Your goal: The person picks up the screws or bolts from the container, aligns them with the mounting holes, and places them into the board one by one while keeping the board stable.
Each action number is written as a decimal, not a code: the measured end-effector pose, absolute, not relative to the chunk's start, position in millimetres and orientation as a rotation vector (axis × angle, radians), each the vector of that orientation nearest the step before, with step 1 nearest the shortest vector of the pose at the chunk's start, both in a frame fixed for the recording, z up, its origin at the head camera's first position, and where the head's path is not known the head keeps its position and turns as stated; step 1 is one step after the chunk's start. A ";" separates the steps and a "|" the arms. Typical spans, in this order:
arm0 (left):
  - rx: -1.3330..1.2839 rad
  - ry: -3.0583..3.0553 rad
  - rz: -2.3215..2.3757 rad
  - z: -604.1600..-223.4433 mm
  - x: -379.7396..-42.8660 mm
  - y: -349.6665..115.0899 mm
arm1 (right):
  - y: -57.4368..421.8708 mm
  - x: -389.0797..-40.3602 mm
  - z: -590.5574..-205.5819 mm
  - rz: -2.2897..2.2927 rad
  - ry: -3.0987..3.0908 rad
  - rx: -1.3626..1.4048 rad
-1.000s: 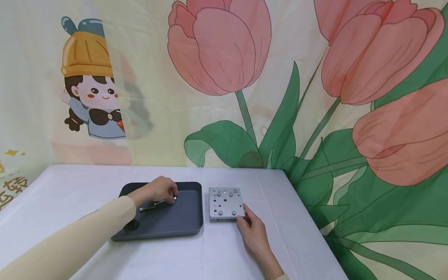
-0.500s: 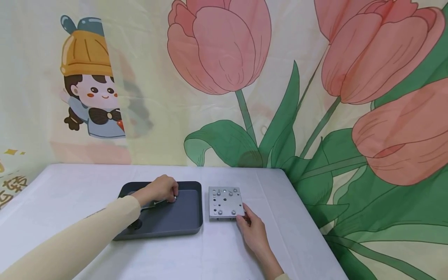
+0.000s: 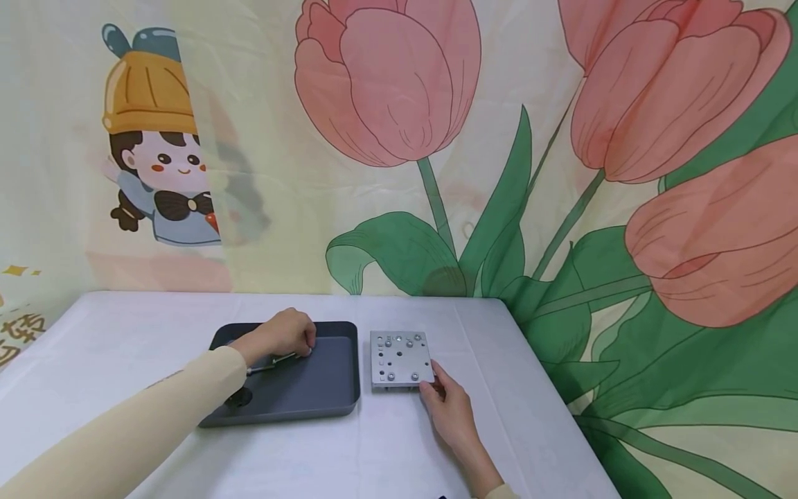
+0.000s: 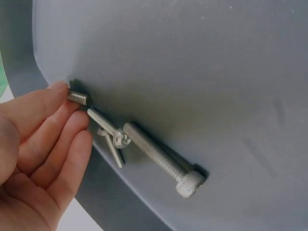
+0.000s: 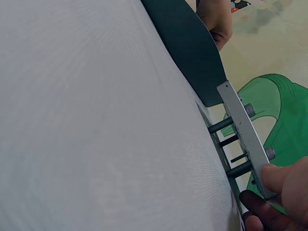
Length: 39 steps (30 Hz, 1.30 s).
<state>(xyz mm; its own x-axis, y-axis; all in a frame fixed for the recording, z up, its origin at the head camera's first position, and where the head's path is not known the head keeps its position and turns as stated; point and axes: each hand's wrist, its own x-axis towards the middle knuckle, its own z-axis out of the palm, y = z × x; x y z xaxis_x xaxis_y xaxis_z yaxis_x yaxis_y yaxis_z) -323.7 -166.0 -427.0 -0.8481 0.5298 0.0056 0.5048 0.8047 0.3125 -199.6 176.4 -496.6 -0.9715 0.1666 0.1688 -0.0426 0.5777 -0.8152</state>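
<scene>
In the head view my left hand [image 3: 287, 333] is low over the far part of a dark grey tray [image 3: 324, 388]. Seen from the left wrist, its thumb and forefinger pinch a short screw [image 4: 78, 97], whose threaded end sticks out; the rest is hidden by the fingers. Beside it on the tray floor lie a large socket-head bolt [image 4: 161, 156], a smaller screw [image 4: 108, 125] and a thin screw [image 4: 114, 151]. My right hand [image 3: 450, 409] grips the near right corner of a square metal plate [image 3: 399, 360], thumb on top and fingers below. Bolts [image 5: 239, 169] pass through the plate and protrude underneath.
A dark round object [image 3: 240, 397] lies in the tray's near left corner, partly behind my left sleeve [image 3: 187, 395]. Tray and plate stand side by side on a white-covered table [image 3: 399, 450]. Behind the table hangs a flower-printed cloth [image 3: 399, 229].
Both hands stay almost in place. The left forearm has shifted very slightly, and the head view has moved a little. The right hand keeps its grip on the plate.
</scene>
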 end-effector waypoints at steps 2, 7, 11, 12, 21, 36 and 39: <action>0.847 2.892 0.494 -424.5 -322.5 -167.3 | 176.0 -199.9 -495.9 1.344 -2.582 -0.111; 0.856 2.876 0.544 -421.2 -321.9 -169.0 | 176.0 -200.0 -493.9 1.351 -2.581 -0.119; 0.872 2.876 0.594 -420.6 -324.2 -169.6 | 176.3 -201.0 -493.4 1.356 -2.579 -0.125; 0.879 2.877 0.609 -420.5 -324.8 -169.7 | 176.6 -201.5 -493.7 1.350 -2.578 -0.118; 0.944 2.863 0.748 -420.5 -327.7 -166.4 | 177.1 -203.5 -495.8 1.349 -2.584 -0.123; 0.976 2.883 1.044 -413.8 -326.3 -138.9 | 176.0 -201.4 -496.3 1.353 -2.588 -0.130; 0.949 2.871 1.092 -413.3 -325.7 -132.4 | 176.1 -200.5 -496.6 1.360 -2.590 -0.132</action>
